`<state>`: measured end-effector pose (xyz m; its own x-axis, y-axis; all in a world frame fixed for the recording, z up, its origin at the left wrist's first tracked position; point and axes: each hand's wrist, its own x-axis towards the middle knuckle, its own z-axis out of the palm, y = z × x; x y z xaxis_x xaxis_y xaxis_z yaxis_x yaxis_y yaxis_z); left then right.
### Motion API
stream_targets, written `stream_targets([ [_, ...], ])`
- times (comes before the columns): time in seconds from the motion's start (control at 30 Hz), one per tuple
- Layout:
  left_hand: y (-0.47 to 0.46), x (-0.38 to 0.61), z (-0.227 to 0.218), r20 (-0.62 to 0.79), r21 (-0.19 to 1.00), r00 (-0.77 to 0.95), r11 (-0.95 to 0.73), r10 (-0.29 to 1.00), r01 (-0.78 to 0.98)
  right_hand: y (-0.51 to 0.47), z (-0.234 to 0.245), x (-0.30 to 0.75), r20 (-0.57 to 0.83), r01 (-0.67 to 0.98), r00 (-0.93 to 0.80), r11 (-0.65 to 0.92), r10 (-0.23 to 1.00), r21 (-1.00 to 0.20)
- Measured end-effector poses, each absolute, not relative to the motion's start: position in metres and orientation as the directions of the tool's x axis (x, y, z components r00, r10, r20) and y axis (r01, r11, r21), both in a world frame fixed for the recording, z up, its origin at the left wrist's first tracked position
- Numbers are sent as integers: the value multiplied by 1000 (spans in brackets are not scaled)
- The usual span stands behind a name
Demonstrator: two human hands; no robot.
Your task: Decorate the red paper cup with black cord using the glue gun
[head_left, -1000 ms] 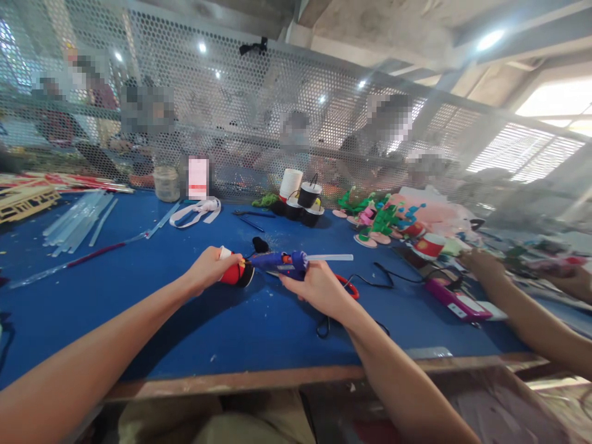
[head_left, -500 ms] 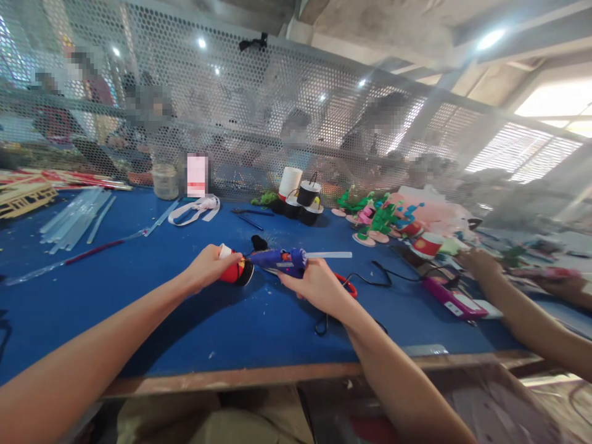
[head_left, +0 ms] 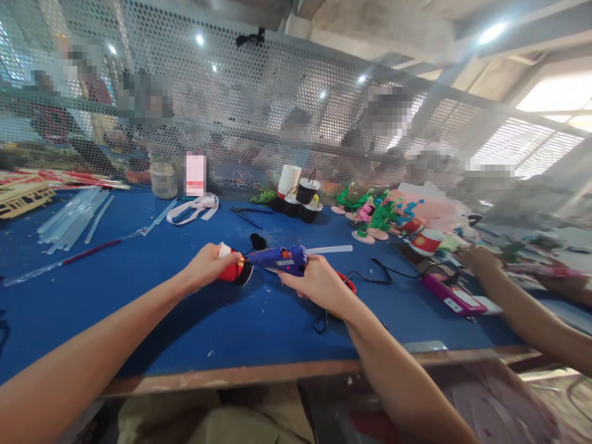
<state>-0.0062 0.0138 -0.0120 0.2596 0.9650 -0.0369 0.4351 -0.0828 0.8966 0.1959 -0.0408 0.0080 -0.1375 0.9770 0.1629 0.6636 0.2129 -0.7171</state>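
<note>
My left hand (head_left: 203, 266) is closed round a small red cup (head_left: 228, 272) with a white end and a black rim, tipped on its side above the blue table. In my right hand (head_left: 324, 282) is a blue glue gun (head_left: 274, 259), its nozzle pointing left at the cup's yellow-marked side. Whether the tip touches the cup, I cannot tell. A clear glue stick (head_left: 332, 249) juts from the back of the gun. Just behind the cup lies a small black fuzzy piece (head_left: 259, 241). A red loop (head_left: 349, 283) shows partly behind my right hand.
Glue sticks (head_left: 71, 216), a white ribbon (head_left: 197, 208), pliers (head_left: 250, 216) and black-and-white cups (head_left: 309, 192) lie towards the mesh screen. On the right are green craft figures (head_left: 382, 217), a purple power strip (head_left: 453, 297) with cable, and another person's arm (head_left: 513, 302).
Almost nothing differs. Both hands keep their hold on the cup and the glue gun, and the view has shifted very slightly.
</note>
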Motion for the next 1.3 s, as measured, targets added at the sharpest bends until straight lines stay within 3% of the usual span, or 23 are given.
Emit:
stream_targets([
  [0.53, 17, -8, -17, -26, 915, 253, -79, 967, 395, -47, 13, 193, 163, 676, -179, 242, 970, -696],
  [0.97, 19, -7, -18, -73, 926, 185, -3, 980, 378, -50, 3, 194, 368, 745, -357, 499, 858, -441],
  [1.3, 19, -8, -21, -19, 921, 234, -74, 972, 382, -45, 7, 196, 237, 747, -189, 297, 953, -595],
])
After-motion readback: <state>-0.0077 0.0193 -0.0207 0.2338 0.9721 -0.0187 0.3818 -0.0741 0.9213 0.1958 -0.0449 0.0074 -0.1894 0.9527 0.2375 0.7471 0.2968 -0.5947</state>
